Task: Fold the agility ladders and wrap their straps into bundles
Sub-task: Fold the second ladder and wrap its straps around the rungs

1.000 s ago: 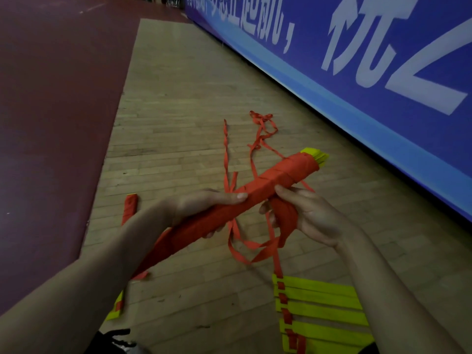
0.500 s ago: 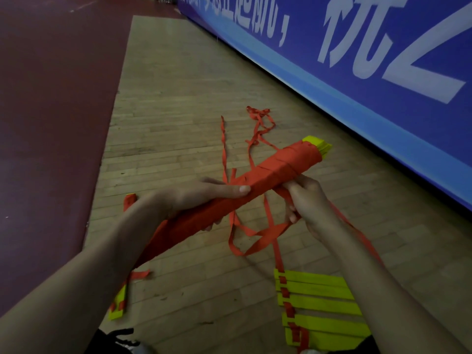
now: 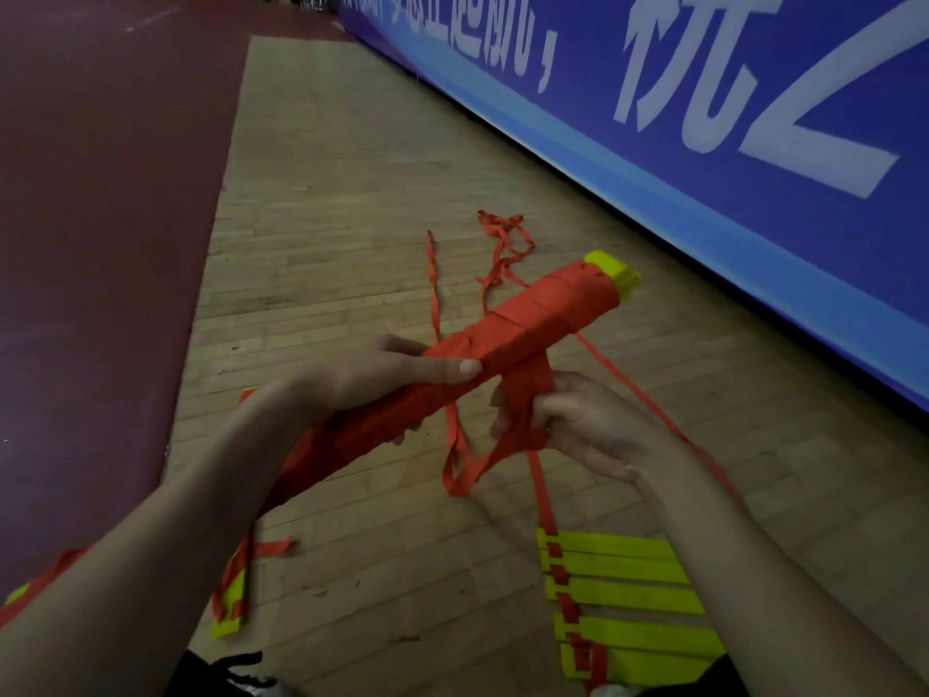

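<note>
Webbing (image 3: 563,304), flat and red, sheathes the long bundle (image 3: 497,344) my left hand (image 3: 382,379) grips mid-air; my right hand (image 3: 588,430) pinches its loose strap (image 3: 528,389). Below, pale wooden floorboards (image 3: 327,218) carry flat yellow rungs (image 3: 628,591) beside a blue banner (image 3: 704,143).

Left hand (image 3: 397,380), right hand (image 3: 588,426): curled grips

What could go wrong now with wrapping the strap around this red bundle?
The right hand holds the strap below the bundle; if tension drops, the wound turns may loosen. The loose straps on the floor look tangled and may snag. The left hand grips only the bundle's middle, so it could tilt.
</note>
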